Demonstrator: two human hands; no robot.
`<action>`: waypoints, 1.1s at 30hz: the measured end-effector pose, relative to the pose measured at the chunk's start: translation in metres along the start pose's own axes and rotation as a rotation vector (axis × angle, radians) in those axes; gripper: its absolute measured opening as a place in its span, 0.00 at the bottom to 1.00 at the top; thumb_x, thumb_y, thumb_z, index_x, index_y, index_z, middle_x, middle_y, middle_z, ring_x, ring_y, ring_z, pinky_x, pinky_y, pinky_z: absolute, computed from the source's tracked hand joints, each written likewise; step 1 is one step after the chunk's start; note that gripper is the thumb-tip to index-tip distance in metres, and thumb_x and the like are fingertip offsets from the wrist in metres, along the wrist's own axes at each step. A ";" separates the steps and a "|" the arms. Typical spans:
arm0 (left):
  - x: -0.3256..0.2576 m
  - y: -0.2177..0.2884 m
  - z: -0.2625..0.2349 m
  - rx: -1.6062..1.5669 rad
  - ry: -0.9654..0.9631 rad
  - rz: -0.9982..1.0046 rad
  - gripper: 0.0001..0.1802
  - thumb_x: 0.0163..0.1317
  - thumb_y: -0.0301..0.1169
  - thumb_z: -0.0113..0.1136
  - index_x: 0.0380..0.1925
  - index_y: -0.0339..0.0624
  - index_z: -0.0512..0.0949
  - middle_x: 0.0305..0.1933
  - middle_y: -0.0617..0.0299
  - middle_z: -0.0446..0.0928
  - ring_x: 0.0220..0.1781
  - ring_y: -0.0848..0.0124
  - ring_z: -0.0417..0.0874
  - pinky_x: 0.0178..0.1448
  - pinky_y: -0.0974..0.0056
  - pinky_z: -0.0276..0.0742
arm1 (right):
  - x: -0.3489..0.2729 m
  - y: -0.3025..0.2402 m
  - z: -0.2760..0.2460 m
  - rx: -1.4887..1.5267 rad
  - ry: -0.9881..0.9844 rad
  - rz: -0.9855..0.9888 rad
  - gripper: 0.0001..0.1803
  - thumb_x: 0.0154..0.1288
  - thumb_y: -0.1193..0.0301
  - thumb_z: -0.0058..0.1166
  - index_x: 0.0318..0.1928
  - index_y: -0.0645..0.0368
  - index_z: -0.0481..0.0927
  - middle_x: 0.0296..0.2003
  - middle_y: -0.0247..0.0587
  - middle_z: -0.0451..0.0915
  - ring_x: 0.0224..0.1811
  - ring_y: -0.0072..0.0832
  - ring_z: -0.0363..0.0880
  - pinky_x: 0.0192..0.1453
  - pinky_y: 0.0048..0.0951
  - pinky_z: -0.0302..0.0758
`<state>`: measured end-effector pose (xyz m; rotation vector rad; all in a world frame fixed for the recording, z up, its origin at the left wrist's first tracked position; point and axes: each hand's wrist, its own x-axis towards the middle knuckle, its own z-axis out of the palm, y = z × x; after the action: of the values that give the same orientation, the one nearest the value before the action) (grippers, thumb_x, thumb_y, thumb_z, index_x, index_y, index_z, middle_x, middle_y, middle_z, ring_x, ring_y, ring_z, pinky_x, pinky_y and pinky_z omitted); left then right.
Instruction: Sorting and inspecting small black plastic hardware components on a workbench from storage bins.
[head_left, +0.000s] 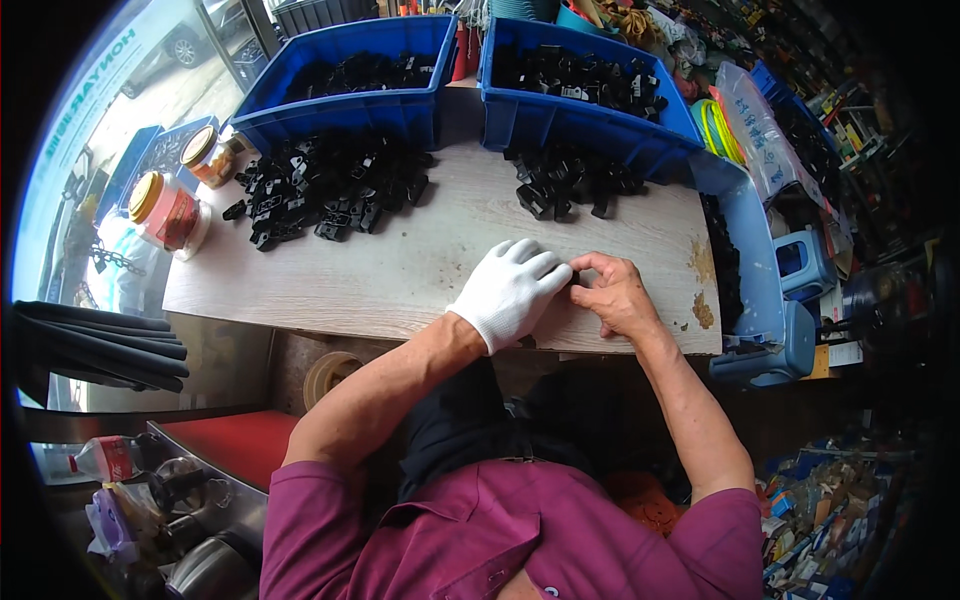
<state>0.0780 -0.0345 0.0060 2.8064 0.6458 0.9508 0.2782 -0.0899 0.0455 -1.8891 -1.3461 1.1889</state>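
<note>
A small black plastic part (575, 278) sits pinched in the bare right hand (615, 295), right of the white-gloved left hand (510, 288), whose hold is hidden, above the pale wood-grain counter (390, 275); long axis unclear

Could pass over bare tabletop (400, 275) in front of the larger black heap (330, 190) and right of it, as far as the smaller black heap (572, 182); narrows at the larger heap's back right, between left blue bin (345, 117) and right blue bin (590, 128); blocked left of that heap by two jars (172, 215), front right of it by gloved left grip (510, 290) and bare right grip (615, 295)
</note>
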 end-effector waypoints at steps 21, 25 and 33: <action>-0.017 -0.079 -0.029 0.320 0.133 -0.257 0.16 0.53 0.20 0.60 0.44 0.43 0.79 0.45 0.57 0.82 0.45 0.53 0.83 0.47 0.53 0.83 | 0.056 0.038 -0.152 0.643 1.026 0.021 0.26 0.65 0.61 0.69 0.59 0.57 0.78 0.37 0.46 0.82 0.19 0.27 0.76 0.19 0.34 0.83; -0.012 -0.088 -0.034 0.239 0.126 -0.412 0.08 0.58 0.23 0.58 0.37 0.44 0.81 0.43 0.54 0.83 0.45 0.51 0.85 0.47 0.51 0.83 | 0.072 0.048 -0.143 0.501 0.867 0.000 0.31 0.64 0.64 0.68 0.66 0.53 0.75 0.27 0.41 0.74 0.17 0.28 0.74 0.22 0.40 0.86; -0.002 -0.083 -0.043 0.377 -0.137 -0.576 0.04 0.65 0.29 0.59 0.34 0.43 0.81 0.36 0.47 0.84 0.38 0.47 0.88 0.41 0.48 0.85 | 0.100 0.034 -0.100 0.175 0.614 -0.057 0.26 0.63 0.68 0.68 0.61 0.57 0.81 0.31 0.42 0.83 0.13 0.25 0.73 0.16 0.32 0.79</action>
<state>0.0210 0.0379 0.0202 2.6638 1.6342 0.5636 0.3932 -0.0021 0.0300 -1.8577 -0.9166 0.5916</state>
